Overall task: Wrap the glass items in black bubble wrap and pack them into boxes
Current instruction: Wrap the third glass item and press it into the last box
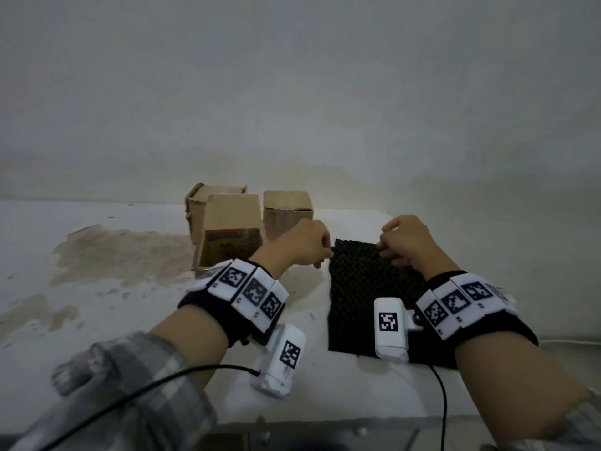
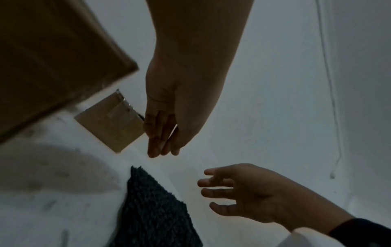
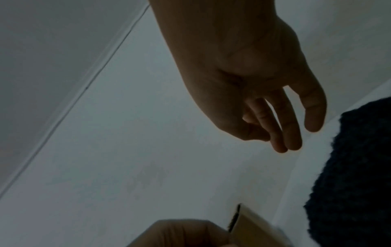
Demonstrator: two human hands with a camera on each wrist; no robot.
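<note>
Brown cardboard boxes (image 1: 227, 222) stood in a cluster of three at the back of the white table (image 1: 97, 320), near the wall; what they held could not be told from any view. The black bubble wrap (image 1: 357, 288) lay flat on the table just right of them; the left hand (image 1: 305, 242) hovered at its far left corner and the right hand (image 1: 406, 239) at its far right corner. The head view made both hands look curled at the sheet's edge; the left wrist view showed the left hand's fingers (image 2: 156, 133) straight, pressed together and clear of the wrap, and the right hand's fingers (image 2: 215, 192) spread; the right wrist view showed them relaxed, holding nothing.
</note>
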